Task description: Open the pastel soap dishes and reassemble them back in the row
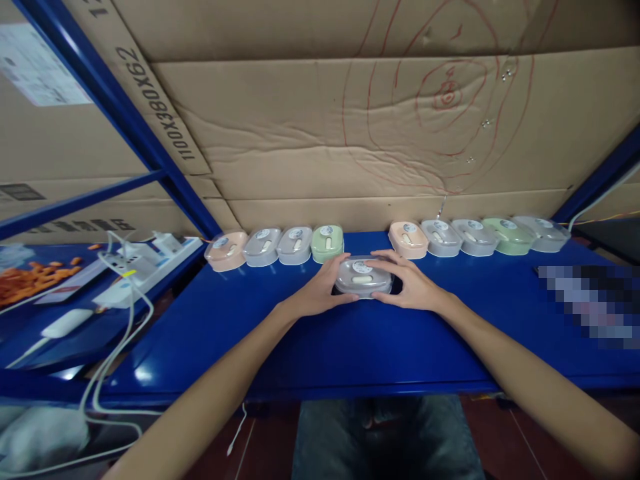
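Note:
A grey mouse in a clear plastic case rests on the blue table, a little in front of the back row. My left hand grips its left side and my right hand grips its right side. Along the cardboard wall stands a row of similar cased mice: a peach one, two grey ones and a green one to the left, then a gap, then a peach one, greys and a green one to the right.
A white power strip with white cables lies on the left shelf, beside a white charger and orange bits. A blurred patch lies at the right. Blue shelf posts and cardboard close the back.

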